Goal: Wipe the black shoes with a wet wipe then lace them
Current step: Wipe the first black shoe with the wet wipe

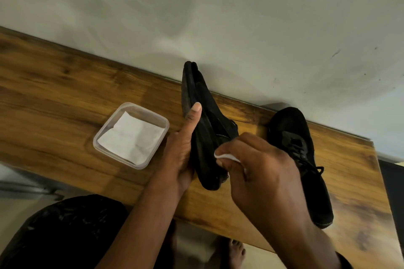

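A black shoe point(203, 116) is tipped on its side over the middle of the wooden table point(65, 85), toe pointing away towards the wall. My left hand point(182, 148) grips it from the left, thumb stretched up along its side. My right hand point(260, 170) presses a folded white wet wipe point(225, 156) against the shoe near its heel opening. The second black shoe point(299, 159) lies flat on the table to the right, laced, with its lace ends loose.
A clear plastic tub point(161, 125) holding a white wipe stands on the table left of the held shoe. A pale wall runs along the table's far edge. My dark-clothed knee and bare feet show below the near edge.
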